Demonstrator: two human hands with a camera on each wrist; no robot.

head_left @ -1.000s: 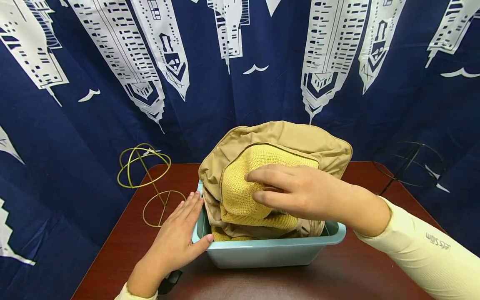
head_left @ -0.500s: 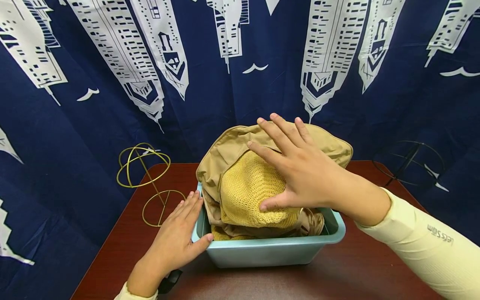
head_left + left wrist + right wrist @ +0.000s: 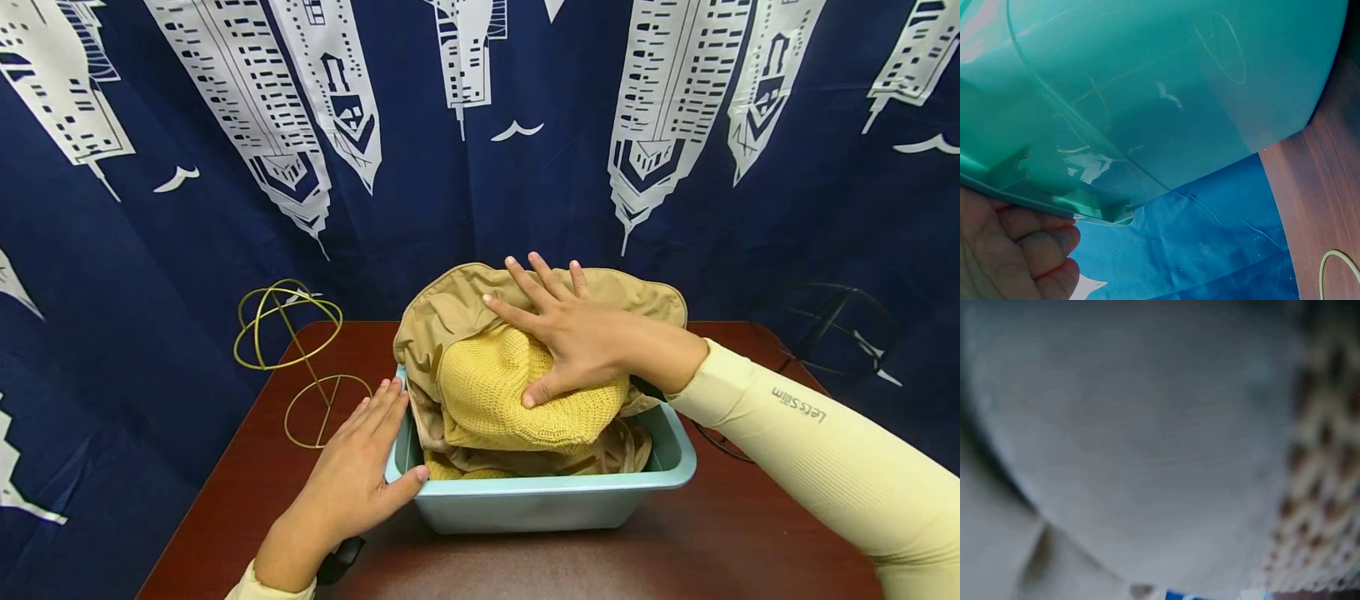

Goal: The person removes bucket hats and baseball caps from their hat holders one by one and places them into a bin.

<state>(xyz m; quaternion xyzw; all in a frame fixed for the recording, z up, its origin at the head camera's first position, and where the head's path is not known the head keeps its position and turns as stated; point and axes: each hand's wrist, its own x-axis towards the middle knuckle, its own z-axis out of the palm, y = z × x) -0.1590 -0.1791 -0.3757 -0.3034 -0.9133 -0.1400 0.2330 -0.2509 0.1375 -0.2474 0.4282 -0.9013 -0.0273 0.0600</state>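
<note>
My left hand [image 3: 360,465] rests on the near left corner of a light blue plastic bin [image 3: 540,504]. Its fingers lie straight along the side rim, the thumb by the front rim. From below, the left wrist view shows fingers [image 3: 1038,244] against the bin's outer wall [image 3: 1166,75]. Fingers spread wide, my right hand [image 3: 581,333] presses on a yellow knit hat [image 3: 487,392]. Behind and around that lies a tan hat with a wide brim [image 3: 442,308], rising above the bin. More yellow knit shows underneath. Blurred knit [image 3: 1329,462] edges the right wrist view.
A gold wire hat stand [image 3: 288,333] is left of the bin on the reddish-brown table [image 3: 247,467]. A dark wire stand [image 3: 821,325] stands at the right, partly behind my right forearm. A blue curtain with white buildings [image 3: 420,208] hangs behind.
My right hand went from drooping fingers over the yellow knit hat to spread fingers pressing on it. The tan brim has sunk and its right side shifted inward. The left hand stays put.
</note>
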